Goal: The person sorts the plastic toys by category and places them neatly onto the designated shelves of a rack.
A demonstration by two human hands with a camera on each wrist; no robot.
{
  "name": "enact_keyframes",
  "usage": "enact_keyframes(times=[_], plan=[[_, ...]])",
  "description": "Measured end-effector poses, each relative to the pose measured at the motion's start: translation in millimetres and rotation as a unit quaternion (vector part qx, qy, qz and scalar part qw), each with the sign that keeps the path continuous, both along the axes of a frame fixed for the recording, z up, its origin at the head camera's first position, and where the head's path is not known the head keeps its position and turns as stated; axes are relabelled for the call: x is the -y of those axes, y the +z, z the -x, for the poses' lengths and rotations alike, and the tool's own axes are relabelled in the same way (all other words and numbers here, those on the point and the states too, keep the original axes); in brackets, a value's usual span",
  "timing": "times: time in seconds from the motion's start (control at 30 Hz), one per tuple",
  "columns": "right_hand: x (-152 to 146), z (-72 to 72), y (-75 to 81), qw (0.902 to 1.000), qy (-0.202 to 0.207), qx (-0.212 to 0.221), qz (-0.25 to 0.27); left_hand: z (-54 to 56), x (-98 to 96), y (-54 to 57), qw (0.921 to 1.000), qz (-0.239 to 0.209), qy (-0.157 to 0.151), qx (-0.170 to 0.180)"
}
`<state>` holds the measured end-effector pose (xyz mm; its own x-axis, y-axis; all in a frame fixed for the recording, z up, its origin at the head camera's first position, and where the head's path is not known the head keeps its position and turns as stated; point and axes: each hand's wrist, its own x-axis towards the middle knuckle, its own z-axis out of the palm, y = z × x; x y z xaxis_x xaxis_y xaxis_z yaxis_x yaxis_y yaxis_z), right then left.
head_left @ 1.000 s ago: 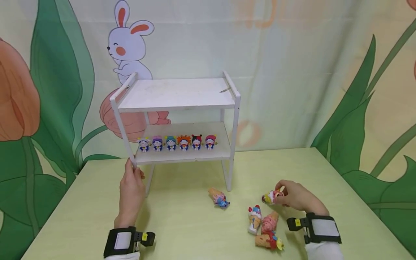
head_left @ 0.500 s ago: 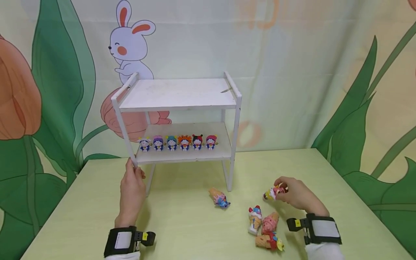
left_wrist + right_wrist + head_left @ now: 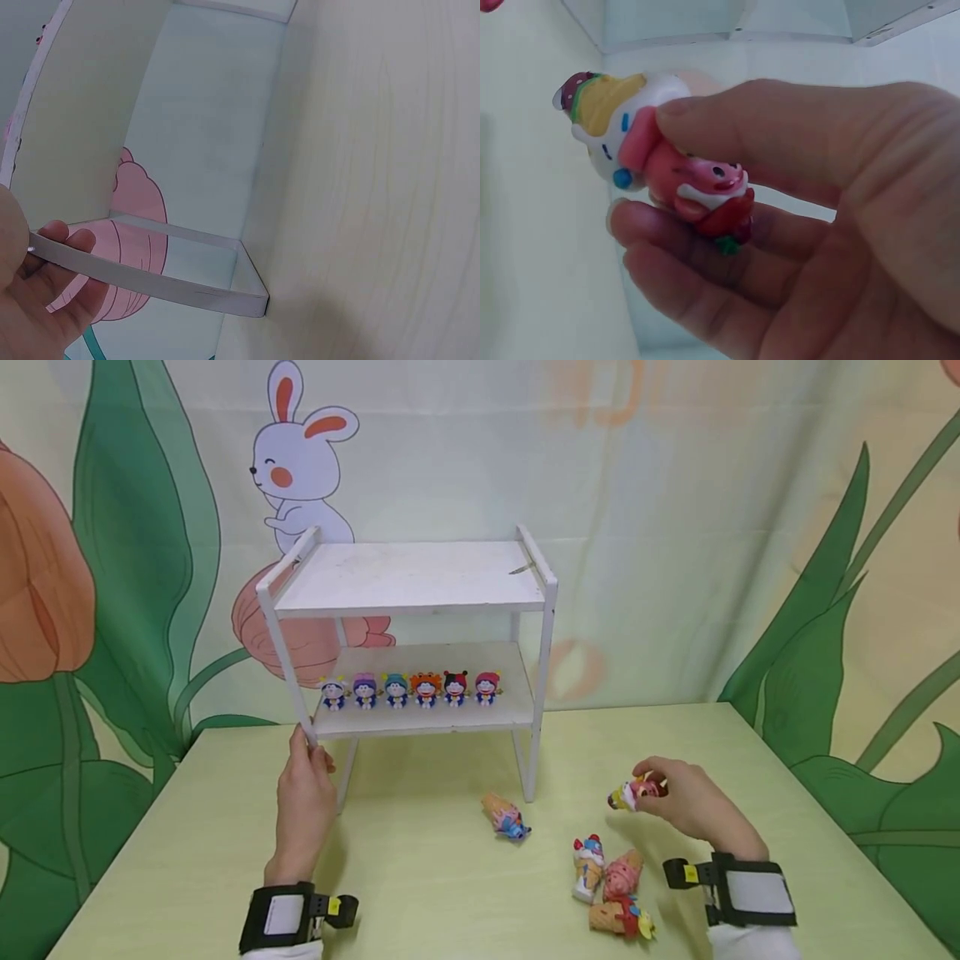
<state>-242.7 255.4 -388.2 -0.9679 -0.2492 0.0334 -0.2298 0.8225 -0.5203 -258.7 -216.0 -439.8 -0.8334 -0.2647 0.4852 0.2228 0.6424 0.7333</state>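
Note:
At the left of the head view, my left hand grips the front left leg of a small white two-tier shelf. The left wrist view has its fingers curled round that white leg. On the right, my right hand holds a small toy figurine above the table. Seen from the right wrist, the figurine has a white and yellow part and a pink piglike character with a red and green end. The thumb presses it from above, with fingers beneath.
A row of several small hatted figurines stands on the lower shelf tier. An ice-cream-cone figurine lies on the table before the shelf. More cone figurines lie clustered near my right hand. A printed curtain hangs behind.
My right hand has risen slightly with the figurine, lifting it off the table and away from the cluster. My left hand stays on the shelf leg.

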Motion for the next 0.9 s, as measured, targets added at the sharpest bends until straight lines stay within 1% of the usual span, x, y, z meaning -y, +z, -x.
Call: enact_keyframes(times=[0.37,0.53,0.67,0.77,0.9], plan=[[7.1,-15.2,29.2,0.9994,0.011,-0.034,0.001,0.1,-0.4,-0.1,1.0000,-0.007,-0.003,0.000],[11.5,-22.5,39.8,0.9984,0.019,-0.052,0.004,-0.1,0.4,0.9,1.0000,-0.006,-0.003,-0.003],[15.4,-28.2,47.7,0.9981,0.021,-0.058,0.001,-0.6,-0.5,-0.1,1.0000,-0.004,-0.003,-0.007],[19.9,-32.1,53.2,0.9967,0.030,-0.075,-0.001,-1.5,-1.8,0.4,0.9999,-0.004,-0.007,-0.006],[30.6,-36.5,62.7,0.9923,0.051,-0.113,-0.001,-2.6,-2.4,2.9,0.9999,-0.008,-0.007,-0.003]])
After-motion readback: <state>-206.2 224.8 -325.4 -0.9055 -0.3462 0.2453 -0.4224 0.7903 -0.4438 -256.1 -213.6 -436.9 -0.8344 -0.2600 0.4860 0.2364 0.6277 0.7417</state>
